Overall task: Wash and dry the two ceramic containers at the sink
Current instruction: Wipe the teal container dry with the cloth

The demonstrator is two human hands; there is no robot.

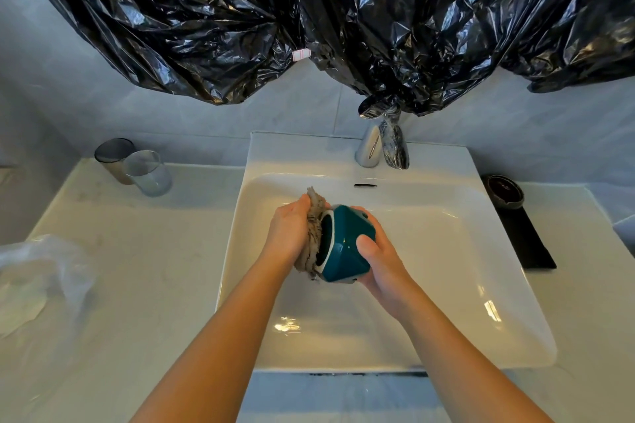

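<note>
Head view: at the centre of the frame, over the white sink (446, 268), the right hand (378, 254) grips the teal ceramic container (347, 247), thumb and fingers curled round its faceted body, its mouth turned left. The left hand (288, 230) clutches a wadded grey cloth (314, 237) pressed into that mouth. This looks like wiping the inside. It would go best by turning the pot against the cloth, reaching the inner base and staying low over the basin. A dark dish (505, 191), perhaps the second container, sits at right.
</note>
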